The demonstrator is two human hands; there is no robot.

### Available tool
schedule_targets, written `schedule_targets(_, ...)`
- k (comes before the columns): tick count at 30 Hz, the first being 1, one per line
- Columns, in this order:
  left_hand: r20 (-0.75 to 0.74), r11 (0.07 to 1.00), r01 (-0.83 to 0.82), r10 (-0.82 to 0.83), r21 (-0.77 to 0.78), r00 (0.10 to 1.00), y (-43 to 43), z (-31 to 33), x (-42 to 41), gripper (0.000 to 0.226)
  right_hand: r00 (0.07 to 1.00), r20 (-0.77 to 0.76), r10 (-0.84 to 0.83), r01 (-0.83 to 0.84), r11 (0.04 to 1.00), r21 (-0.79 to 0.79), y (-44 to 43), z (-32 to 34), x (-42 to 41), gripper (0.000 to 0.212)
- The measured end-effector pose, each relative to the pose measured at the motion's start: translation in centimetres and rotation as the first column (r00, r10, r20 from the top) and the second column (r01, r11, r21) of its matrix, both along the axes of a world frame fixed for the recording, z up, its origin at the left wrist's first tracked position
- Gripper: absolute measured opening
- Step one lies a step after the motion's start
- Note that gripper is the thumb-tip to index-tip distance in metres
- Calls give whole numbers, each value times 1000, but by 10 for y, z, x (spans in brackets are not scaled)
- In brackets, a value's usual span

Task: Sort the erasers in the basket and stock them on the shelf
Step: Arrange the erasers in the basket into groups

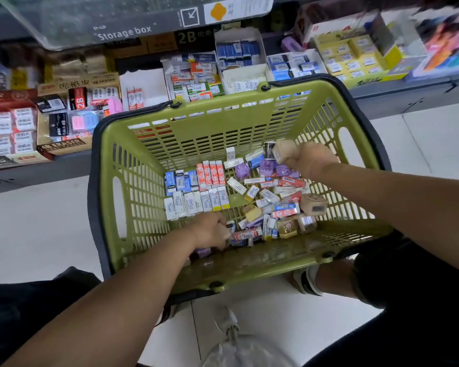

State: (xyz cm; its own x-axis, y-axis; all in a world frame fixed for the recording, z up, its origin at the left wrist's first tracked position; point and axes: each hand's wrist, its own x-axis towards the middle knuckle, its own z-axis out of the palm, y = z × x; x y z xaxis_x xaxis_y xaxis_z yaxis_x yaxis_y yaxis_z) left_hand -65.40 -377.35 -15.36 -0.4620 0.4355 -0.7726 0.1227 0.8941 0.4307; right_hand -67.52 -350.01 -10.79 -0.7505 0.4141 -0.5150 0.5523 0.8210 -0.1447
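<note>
Clear storage box [133,19], tiled floor [421,144], perhaps bag [239,350]

**One head-worn view, tilted steeply down**

The only camera is a wide-angle one on the person's head. It faces forward and down into the green basket [196,123], which fills the middle of the frame at close range. Both arms enter from the lower corners, with the left hand [212,230] and right hand [312,157] inside the basket. The shelf [395,98] crosses the top of the frame, farther off.

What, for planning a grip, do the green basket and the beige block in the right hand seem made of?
Basket: moulded plastic, matte olive, judging by its slotted lattice walls. Beige block in the right hand: likely eraser rubber, matte with rounded edges; uncertain.
</note>
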Motion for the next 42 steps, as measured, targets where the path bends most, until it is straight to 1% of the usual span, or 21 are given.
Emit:
schedule_targets(1, 3, 998, -39, 39, 45, 999, 3, 1, -4, 48, 983, 114, 146, -145, 989, -14, -3, 5, 4, 29)
schedule_targets(2, 2, 994, -69, 69, 88, 998, 8, 3, -8, 46, 930, 221, 295, -293, 955, -41, -5, 10, 8, 32)
schedule_targets(4, 5, 979, -124, 125, 163, 992, 18, 8, -19, 45, 787, 367, 496, -489, 864, -118, -3, 19, 17, 29)
schedule_targets(6, 13, 964, -160, 161, 214, 987, 32, 13, -30, 46, 686, 444, 577, -563, 807, -179, -1, 22, 28, 36)
schedule_targets(8, 21, 951, -177, 178, 252, 984, 47, 17, -40, 43, 647, 457, 610, -588, 781, -210, 2, 18, 35, 45)
schedule_targets(11, 18, 907, -237, 246, 347, 969, 70, 22, -50, 39, 642, 454, 617, -591, 776, -220, 2, 14, 37, 51)
schedule_targets(13, 30, 844, -330, 351, 422, 936, 85, 21, -51, 41, 643, 467, 607, -580, 784, -221, 2, 13, 35, 52)
schedule_targets(17, -26, 733, -430, 520, 528, 854, 111, 13, -49, 43, 619, 475, 625, -612, 763, -206, 6, 22, 21, 40)
schedule_targets(18, -44, 707, -438, 551, 555, 833, 116, 11, -50, 42, 638, 448, 627, -607, 767, -209, 10, 27, 12, 40)
schedule_targets(22, -38, 599, -492, 658, 632, 752, 130, 5, -53, 36, 798, 306, 520, -480, 854, -199, 26, 48, -25, 49)
schedule_targets(24, -36, 614, -494, 648, 616, 761, 132, 0, -53, 38, 872, 196, 448, -419, 891, -173, 28, 45, -36, 44)
schedule_targets(26, -17, 654, -493, 611, 574, 791, 130, -6, -51, 47, 930, 4, 368, -365, 925, -106, 24, 37, -41, 33)
schedule_targets(28, -10, 697, -467, 562, 544, 827, 123, -10, -48, 60, 925, -186, 331, -337, 941, -3, 21, 30, -41, 29)
schedule_targets(30, -13, 727, -428, 515, 537, 857, 113, -12, -40, 73, 884, -281, 374, -363, 927, 92, 17, 23, -34, 27)
schedule_targets(31, -52, 750, -396, 495, 530, 867, 107, -13, -34, 76, 860, -306, 408, -391, 913, 118, 13, 21, -27, 21)
schedule_targets(33, -224, 830, -287, 431, 479, 874, 93, -18, -18, 69, 812, -257, 524, -522, 849, 84, 5, 16, -8, 6)
schedule_targets(35, -315, 903, -189, 321, 385, 893, 77, -23, -5, 63, 752, -45, 657, -659, 751, -49, -6, 8, 11, 6)
schedule_targets(37, -253, 945, -112, 195, 308, 948, 64, -27, 1, 63, 673, 167, 721, -695, 693, -190, -15, -1, 26, 29)
schedule_targets(38, -211, 958, -76, 137, 276, 968, 60, -28, 1, 65, 649, 233, 724, -688, 689, -226, -18, -7, 30, 43)
schedule_targets(40, -115, 968, -54, 85, 245, 990, 57, -28, 0, 68, 633, 268, 726, -686, 687, -240, -24, -16, 34, 64)
schedule_targets(42, -4, 955, -160, 166, 250, 986, 59, -29, 4, 62, 627, 256, 735, -702, 677, -224, -29, -24, 38, 73)
